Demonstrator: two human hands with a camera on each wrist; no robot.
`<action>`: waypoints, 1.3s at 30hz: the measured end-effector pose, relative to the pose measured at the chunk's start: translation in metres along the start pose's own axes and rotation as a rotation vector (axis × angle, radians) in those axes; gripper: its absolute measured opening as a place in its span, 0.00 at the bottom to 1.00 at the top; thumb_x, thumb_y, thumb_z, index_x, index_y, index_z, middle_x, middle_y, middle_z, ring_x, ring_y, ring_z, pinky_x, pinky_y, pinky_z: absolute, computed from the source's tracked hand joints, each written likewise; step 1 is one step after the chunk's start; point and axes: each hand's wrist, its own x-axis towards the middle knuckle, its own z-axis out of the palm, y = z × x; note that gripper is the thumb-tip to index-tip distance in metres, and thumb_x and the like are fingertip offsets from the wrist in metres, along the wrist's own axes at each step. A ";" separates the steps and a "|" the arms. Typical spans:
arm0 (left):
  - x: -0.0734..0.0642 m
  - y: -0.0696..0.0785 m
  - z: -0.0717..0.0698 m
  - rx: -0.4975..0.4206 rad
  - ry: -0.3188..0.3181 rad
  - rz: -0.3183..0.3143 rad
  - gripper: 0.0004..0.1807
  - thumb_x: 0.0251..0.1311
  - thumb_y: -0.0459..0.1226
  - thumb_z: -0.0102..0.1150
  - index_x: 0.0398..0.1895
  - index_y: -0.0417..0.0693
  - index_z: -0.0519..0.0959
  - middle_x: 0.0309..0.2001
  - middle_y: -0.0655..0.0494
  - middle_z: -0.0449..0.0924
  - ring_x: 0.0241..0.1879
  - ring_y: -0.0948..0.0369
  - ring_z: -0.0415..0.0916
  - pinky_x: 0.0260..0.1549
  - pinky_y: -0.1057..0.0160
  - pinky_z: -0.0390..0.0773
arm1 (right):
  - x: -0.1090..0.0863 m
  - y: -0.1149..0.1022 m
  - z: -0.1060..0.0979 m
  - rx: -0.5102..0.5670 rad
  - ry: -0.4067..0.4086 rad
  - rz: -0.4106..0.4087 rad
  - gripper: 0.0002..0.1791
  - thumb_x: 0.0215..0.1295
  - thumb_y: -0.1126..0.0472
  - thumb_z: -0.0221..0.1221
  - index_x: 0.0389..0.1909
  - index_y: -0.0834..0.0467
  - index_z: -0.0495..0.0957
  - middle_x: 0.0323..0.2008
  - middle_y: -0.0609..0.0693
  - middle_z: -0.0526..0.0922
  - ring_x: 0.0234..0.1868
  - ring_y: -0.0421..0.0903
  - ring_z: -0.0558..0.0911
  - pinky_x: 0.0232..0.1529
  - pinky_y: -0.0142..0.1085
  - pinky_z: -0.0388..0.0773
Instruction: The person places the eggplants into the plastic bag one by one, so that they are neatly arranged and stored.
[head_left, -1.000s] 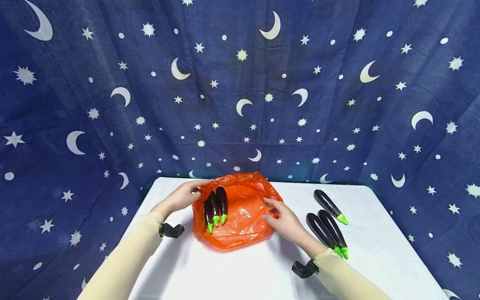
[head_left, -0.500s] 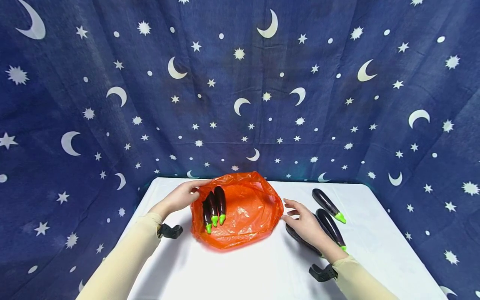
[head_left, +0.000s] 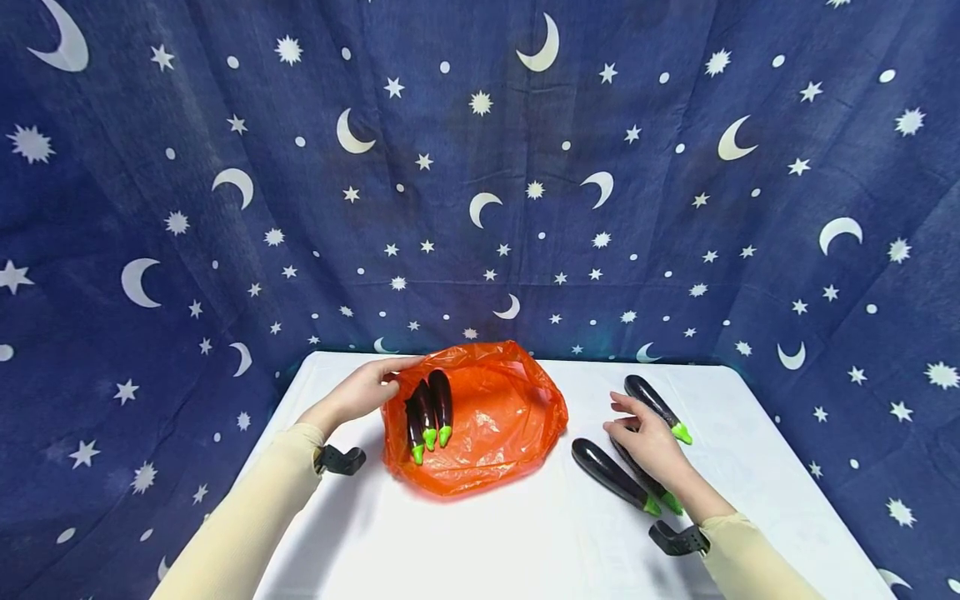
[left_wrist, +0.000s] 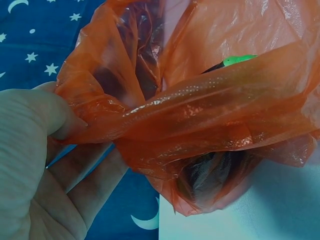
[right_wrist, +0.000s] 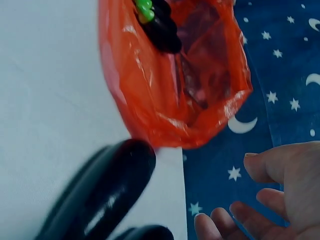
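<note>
My left hand pinches the left rim of an orange-red plastic bag, thumb over the film in the left wrist view. The bag lies on its side, mouth wide, with three dark eggplants with green stems at its left. My right hand, fingers loosely bent and holding nothing, hovers among three loose eggplants. One eggplant lies left of it, another is partly hidden beneath it, and a third lies behind. In the right wrist view, a glossy eggplant shows close below the bag.
A white table carries everything. Behind it hangs a dark blue cloth with white moons and stars. Each wrist wears a black camera mount, the left mount near the bag and the right mount near the table's front right.
My right hand has moved from the bag's right side to the right, over the loose eggplants. The two nearer loose eggplants have shifted left. My left hand stays at the bag's rim.
</note>
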 end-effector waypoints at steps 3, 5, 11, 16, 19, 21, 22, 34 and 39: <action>0.000 0.000 0.000 -0.007 0.000 0.003 0.35 0.63 0.24 0.47 0.73 0.55 0.73 0.66 0.55 0.77 0.54 0.54 0.78 0.55 0.53 0.76 | 0.004 0.006 -0.008 0.006 0.007 0.021 0.33 0.70 0.60 0.63 0.73 0.65 0.66 0.63 0.67 0.75 0.53 0.58 0.81 0.45 0.35 0.78; 0.000 0.000 0.000 -0.008 0.008 0.008 0.34 0.63 0.24 0.47 0.73 0.54 0.74 0.65 0.55 0.77 0.55 0.54 0.78 0.56 0.51 0.75 | 0.008 0.010 -0.014 0.000 0.011 0.031 0.34 0.71 0.59 0.62 0.73 0.66 0.65 0.64 0.69 0.74 0.54 0.59 0.80 0.47 0.37 0.79; 0.001 -0.001 0.001 -0.006 0.023 0.022 0.33 0.63 0.23 0.47 0.72 0.51 0.75 0.65 0.52 0.78 0.59 0.52 0.76 0.61 0.48 0.73 | 0.020 0.027 -0.035 -0.056 0.024 0.094 0.35 0.73 0.58 0.59 0.75 0.69 0.60 0.66 0.73 0.69 0.62 0.68 0.74 0.58 0.56 0.75; 0.001 -0.001 0.000 0.008 0.021 0.020 0.33 0.63 0.23 0.47 0.72 0.51 0.75 0.65 0.52 0.78 0.58 0.53 0.76 0.61 0.48 0.73 | 0.031 0.044 -0.054 -0.128 0.032 0.151 0.37 0.73 0.56 0.57 0.75 0.71 0.58 0.66 0.75 0.67 0.63 0.72 0.71 0.59 0.61 0.71; 0.001 -0.001 0.000 0.005 0.019 0.010 0.33 0.63 0.24 0.48 0.72 0.53 0.75 0.65 0.54 0.78 0.58 0.54 0.77 0.61 0.50 0.73 | 0.036 0.052 -0.063 -0.167 0.032 0.158 0.37 0.73 0.56 0.57 0.74 0.73 0.58 0.65 0.77 0.67 0.63 0.73 0.71 0.60 0.62 0.69; 0.000 -0.001 0.000 0.002 0.017 0.007 0.33 0.63 0.24 0.48 0.72 0.54 0.75 0.65 0.54 0.78 0.58 0.54 0.77 0.61 0.50 0.73 | 0.040 0.058 -0.068 -0.199 0.027 0.161 0.37 0.72 0.57 0.57 0.73 0.74 0.58 0.64 0.77 0.68 0.62 0.73 0.72 0.61 0.62 0.68; 0.000 -0.001 0.000 0.003 0.017 0.008 0.33 0.63 0.24 0.48 0.72 0.53 0.75 0.65 0.54 0.78 0.57 0.54 0.77 0.61 0.50 0.73 | 0.041 0.060 -0.069 -0.217 0.022 0.164 0.37 0.72 0.57 0.57 0.73 0.74 0.58 0.64 0.77 0.68 0.62 0.73 0.72 0.60 0.62 0.69; -0.001 0.001 0.000 -0.003 0.016 0.014 0.34 0.62 0.23 0.48 0.72 0.53 0.75 0.64 0.55 0.79 0.57 0.54 0.77 0.60 0.49 0.73 | 0.052 0.075 -0.069 -0.324 -0.031 0.151 0.35 0.70 0.57 0.57 0.71 0.74 0.61 0.61 0.78 0.71 0.59 0.73 0.74 0.58 0.64 0.70; -0.002 0.000 -0.001 -0.003 0.019 -0.003 0.34 0.63 0.23 0.48 0.72 0.55 0.75 0.63 0.56 0.79 0.56 0.55 0.76 0.59 0.51 0.73 | 0.055 0.083 -0.066 -0.369 -0.045 0.173 0.36 0.68 0.57 0.58 0.70 0.75 0.62 0.61 0.78 0.71 0.60 0.75 0.71 0.59 0.65 0.68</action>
